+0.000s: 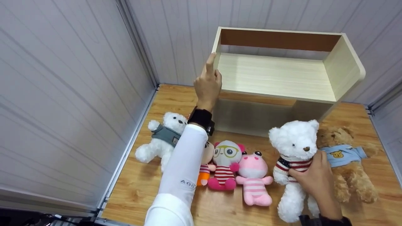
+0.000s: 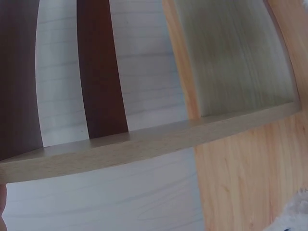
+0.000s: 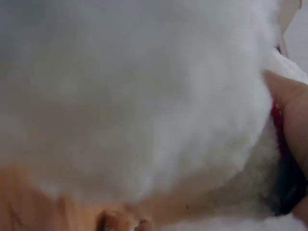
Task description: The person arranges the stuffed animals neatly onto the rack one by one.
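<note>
Possibly the right hand [image 1: 318, 180], gripping the white bear [image 1: 292, 139], could knock the brown bear [image 1: 350, 175] if raised askew; the left hand's [image 1: 208, 84] grip at the shelf [image 1: 276, 75] is unclear.

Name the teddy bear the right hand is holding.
The white bear in the striped sweater, gripped by the right hand. The other white bear, in a grey-green top, and the brown bear in a light-blue shirt are not held.
</note>
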Motion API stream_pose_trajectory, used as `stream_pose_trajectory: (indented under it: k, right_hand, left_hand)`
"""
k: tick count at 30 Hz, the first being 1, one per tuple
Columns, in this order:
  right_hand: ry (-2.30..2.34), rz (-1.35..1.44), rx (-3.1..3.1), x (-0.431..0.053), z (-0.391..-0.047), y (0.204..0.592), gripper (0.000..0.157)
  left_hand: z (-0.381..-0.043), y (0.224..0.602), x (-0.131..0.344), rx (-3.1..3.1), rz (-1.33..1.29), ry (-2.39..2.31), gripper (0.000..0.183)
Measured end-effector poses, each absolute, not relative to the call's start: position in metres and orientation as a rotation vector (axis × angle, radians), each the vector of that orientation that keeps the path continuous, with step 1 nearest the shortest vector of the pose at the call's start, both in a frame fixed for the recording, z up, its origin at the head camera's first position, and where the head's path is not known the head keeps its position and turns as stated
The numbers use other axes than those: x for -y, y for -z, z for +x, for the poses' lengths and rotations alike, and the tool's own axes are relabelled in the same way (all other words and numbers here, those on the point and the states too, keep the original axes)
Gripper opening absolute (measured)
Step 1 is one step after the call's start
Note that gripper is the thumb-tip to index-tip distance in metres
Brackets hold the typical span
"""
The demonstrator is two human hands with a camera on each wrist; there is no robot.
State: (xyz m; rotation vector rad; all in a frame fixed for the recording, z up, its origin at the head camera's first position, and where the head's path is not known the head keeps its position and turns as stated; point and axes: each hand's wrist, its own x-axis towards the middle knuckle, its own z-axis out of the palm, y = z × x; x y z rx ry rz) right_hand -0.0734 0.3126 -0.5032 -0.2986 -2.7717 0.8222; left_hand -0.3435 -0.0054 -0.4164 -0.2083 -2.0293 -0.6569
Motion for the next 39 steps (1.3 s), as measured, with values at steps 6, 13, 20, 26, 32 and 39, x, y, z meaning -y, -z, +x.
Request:
stream_pose_trajectory:
  k: [6,13,20,26,32,39]
  right_hand:
    - [-1.014,-0.293,2.586,-0.302,-0.079,0.485,0.094]
    - [-1.116,-0.302,2.458,-0.291,-0.08,0.474,0.096]
    - [-1.131,-0.239,2.401,-0.282,-0.084,0.464,0.084]
    - [-1.084,-0.262,2.42,-0.278,-0.084,0.456,0.077]
    - [-1.076,-0.195,2.397,-0.274,-0.085,0.449,0.072]
    - [-1.039,-0.164,2.396,-0.269,-0.087,0.442,0.067]
  left_hand:
    - [-0.349,0.419,0.0,1.998,-0.221,0.613,0.057]
    - [-0.354,0.421,0.0,1.963,-0.221,0.61,0.059]
    - [-0.355,0.42,0.004,1.95,-0.204,0.615,0.056]
    - [-0.357,0.42,0.005,1.961,-0.199,0.623,0.056]
    - [-0.357,0.42,0.005,1.961,-0.198,0.623,0.056]
    - [-0.357,0.421,0.007,1.939,-0.173,0.614,0.056]
